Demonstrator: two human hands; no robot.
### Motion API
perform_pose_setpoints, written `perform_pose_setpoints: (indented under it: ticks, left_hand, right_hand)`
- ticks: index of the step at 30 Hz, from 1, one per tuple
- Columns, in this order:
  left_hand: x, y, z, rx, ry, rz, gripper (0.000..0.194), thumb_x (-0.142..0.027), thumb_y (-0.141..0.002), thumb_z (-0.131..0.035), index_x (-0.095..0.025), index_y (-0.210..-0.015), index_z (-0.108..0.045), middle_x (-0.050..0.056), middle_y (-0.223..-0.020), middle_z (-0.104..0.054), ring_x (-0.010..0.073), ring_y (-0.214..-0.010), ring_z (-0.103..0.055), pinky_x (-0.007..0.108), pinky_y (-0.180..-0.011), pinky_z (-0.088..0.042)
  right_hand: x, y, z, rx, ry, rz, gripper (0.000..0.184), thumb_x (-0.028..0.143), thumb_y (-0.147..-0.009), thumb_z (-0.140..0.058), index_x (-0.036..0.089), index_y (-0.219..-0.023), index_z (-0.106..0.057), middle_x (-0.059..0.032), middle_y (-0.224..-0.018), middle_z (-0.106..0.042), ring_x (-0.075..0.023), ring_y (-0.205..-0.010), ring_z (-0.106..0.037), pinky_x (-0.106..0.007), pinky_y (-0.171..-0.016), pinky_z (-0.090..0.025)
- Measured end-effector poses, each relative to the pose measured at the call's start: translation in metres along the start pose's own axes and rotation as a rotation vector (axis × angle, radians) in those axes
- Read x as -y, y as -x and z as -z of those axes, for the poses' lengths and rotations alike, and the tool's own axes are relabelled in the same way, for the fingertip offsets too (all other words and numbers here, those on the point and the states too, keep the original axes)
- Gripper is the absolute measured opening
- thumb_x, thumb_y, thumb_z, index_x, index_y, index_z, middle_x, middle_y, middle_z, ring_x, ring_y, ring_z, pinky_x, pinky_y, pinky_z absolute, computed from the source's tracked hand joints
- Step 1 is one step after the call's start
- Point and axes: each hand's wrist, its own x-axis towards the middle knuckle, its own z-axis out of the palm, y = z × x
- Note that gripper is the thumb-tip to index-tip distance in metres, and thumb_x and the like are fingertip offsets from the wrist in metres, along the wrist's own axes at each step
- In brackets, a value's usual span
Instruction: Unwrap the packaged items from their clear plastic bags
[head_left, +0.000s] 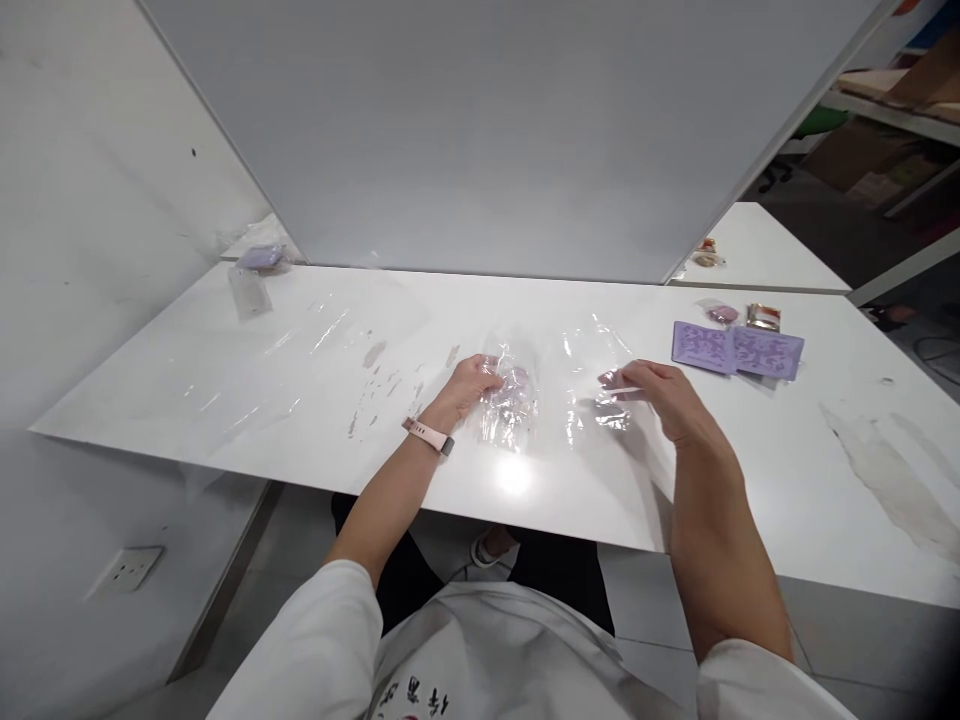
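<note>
Nearest the wearer, a pale pink wristband [428, 436] is fastened on the left wrist, nearer than the clear bag and just beside the desk's front edge. The left hand [474, 382] has its grip closed on the left side of the clear bag [511, 400], thumb and fingers pinching the plastic. The bag lies over the middle of the desk [480, 480], with a pale pink item visible inside; its contents are otherwise obscured by glare. To the right of the bag, the right hand [649, 390] pinches a clear wrapper [613, 412] between thumb and fingertips. Dull marks [375, 370] show on the desk surface to the left of the bag.

Farther out and to the right of the bag, beyond the right hand, a purple patterned case [737, 350] lies opened out. Just behind the case are a wrapped pink item [722, 314] and a gold-coloured container [763, 317]. Well to the left of the bag, near the desk's far corner, lie a pale pouch [250, 293] and, behind it, a purple packet [262, 257] in clear plastic. A grey panel [480, 140] stands along the far edge, behind the bag.
</note>
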Motion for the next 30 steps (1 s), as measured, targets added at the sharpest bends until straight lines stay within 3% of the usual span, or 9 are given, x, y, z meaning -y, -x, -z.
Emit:
perform_pose_setpoints:
  ticks: [5,9,12,16,20,22,24,27,30]
  left_hand:
    - [0.0,0.0,0.004,-0.123,-0.245,-0.093,0.058,-0.007,-0.067,-0.07,-0.018,-0.122,-0.057,-0.003,-0.076,-0.058,0.0092,-0.052,-0.051,0.028,-0.059,-0.042]
    - [0.001,-0.002,0.008,-0.219,-0.411,-0.143,0.062,-0.012,-0.068,-0.068,-0.021,-0.128,-0.055,-0.003,-0.081,-0.056,0.0098,-0.055,-0.052,0.027,-0.062,-0.043]
    - [-0.004,-0.003,0.019,-0.27,-0.467,-0.162,0.061,-0.014,-0.071,-0.068,-0.022,-0.13,-0.055,0.0,-0.087,-0.058,0.0145,-0.069,-0.059,0.029,-0.069,-0.047]
    - [-0.019,0.001,0.041,-0.471,-0.723,-0.169,0.057,-0.011,-0.078,-0.061,-0.021,-0.133,-0.055,0.009,-0.103,-0.064,0.0271,-0.101,-0.063,0.041,-0.089,-0.049]
    - [-0.024,0.005,0.042,-0.756,-0.978,-0.316,0.071,-0.002,-0.08,-0.05,-0.016,-0.148,-0.041,0.02,-0.149,-0.045,0.0366,-0.141,-0.037,0.057,-0.112,-0.034]
    - [-0.017,0.003,0.032,-0.707,-1.01,-0.471,0.069,-0.004,-0.084,-0.046,-0.016,-0.151,-0.038,0.016,-0.162,-0.029,0.0321,-0.152,-0.02,0.054,-0.122,-0.021]
    - [-0.005,-0.002,0.019,-0.476,-0.992,-0.549,0.062,-0.009,-0.09,-0.041,-0.018,-0.152,-0.039,0.012,-0.164,-0.028,0.0253,-0.155,-0.017,0.047,-0.126,-0.015]
    - [0.013,-0.009,0.005,-0.14,-1.006,-0.474,0.056,-0.019,-0.096,-0.039,-0.017,-0.152,-0.041,0.012,-0.163,-0.033,0.0254,-0.155,-0.019,0.047,-0.127,-0.009]
    - [0.023,-0.013,0.0,-0.083,-1.15,-0.398,0.057,-0.033,-0.099,-0.04,-0.018,-0.154,-0.039,0.012,-0.166,-0.025,0.0303,-0.156,-0.009,0.054,-0.125,0.003]
  right_hand:
    - [-0.013,-0.005,0.033,-0.306,0.717,-0.265,0.018,0.025,-0.076,-0.056,0.02,-0.077,-0.074,-0.0167,-0.086,-0.071,-0.0395,-0.091,-0.065,-0.055,-0.077,-0.047]
    - [-0.015,-0.003,0.019,-0.592,0.794,0.114,0.044,0.031,-0.085,-0.053,0.016,-0.124,-0.066,-0.0222,-0.129,-0.061,-0.0435,-0.123,-0.051,-0.062,-0.094,-0.041]
    - [-0.011,-0.001,-0.017,-0.323,0.591,0.479,0.05,0.05,-0.093,-0.053,0.025,-0.135,-0.058,-0.0141,-0.144,-0.054,-0.0357,-0.135,-0.044,-0.059,-0.108,-0.036]
    - [-0.01,-0.002,-0.071,0.228,0.554,0.542,0.085,0.069,-0.08,-0.067,0.034,-0.152,-0.04,-0.009,-0.165,-0.026,-0.0381,-0.15,-0.024,-0.06,-0.117,-0.026]
    - [-0.016,-0.013,-0.095,0.308,0.649,0.579,0.091,0.071,-0.077,-0.068,0.036,-0.154,-0.036,-0.0075,-0.167,-0.023,-0.04,-0.152,-0.018,-0.059,-0.12,-0.019]
    - [-0.018,-0.022,-0.097,0.291,0.689,0.626,0.079,0.07,-0.08,-0.066,0.038,-0.148,-0.045,-0.0078,-0.161,-0.035,-0.039,-0.146,-0.029,-0.059,-0.117,-0.024]
    - [-0.019,-0.031,-0.097,0.249,0.715,0.667,0.064,0.066,-0.082,-0.067,0.036,-0.138,-0.057,-0.0098,-0.148,-0.05,-0.037,-0.134,-0.043,-0.057,-0.11,-0.032]
    - [-0.017,-0.041,-0.1,0.176,0.686,0.678,0.051,0.056,-0.083,-0.07,0.029,-0.126,-0.067,-0.0127,-0.126,-0.061,-0.0327,-0.112,-0.053,-0.051,-0.099,-0.042]
    - [-0.011,-0.043,-0.104,0.148,0.612,0.617,0.046,0.047,-0.083,-0.071,0.028,-0.124,-0.068,-0.0121,-0.114,-0.062,-0.0298,-0.102,-0.056,-0.046,-0.09,-0.047]
